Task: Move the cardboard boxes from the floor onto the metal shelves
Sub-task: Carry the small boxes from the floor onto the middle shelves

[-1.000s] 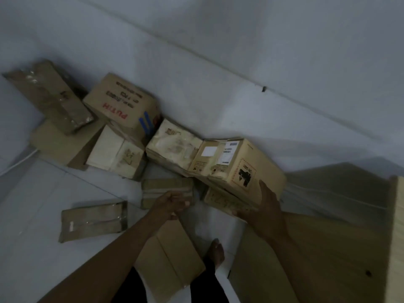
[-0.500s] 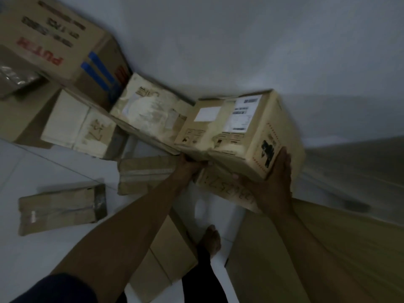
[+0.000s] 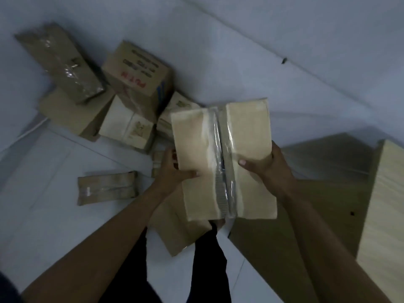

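I hold a taped cardboard box (image 3: 240,149) in the air in front of me, its long side pointing away and clear tape running down its middle. My left hand (image 3: 172,169) grips its left edge, thumb on top. On the right edge my right hand (image 3: 265,164) grips it the same way. Below it several more cardboard boxes lie on the white floor, among them a box with red lettering (image 3: 137,73) and a pale box (image 3: 129,125). No metal shelf is in view.
A long taped box (image 3: 59,62) leans on the pile at the far left. A small flat box (image 3: 107,189) lies alone on the floor. Another box (image 3: 177,230) sits by my legs. Wooden panels (image 3: 389,206) stand at the right, against the white wall (image 3: 284,29).
The box that lay against the pile is now lifted off it and turned tape side up between both hands. My head has pulled back from the boxes.
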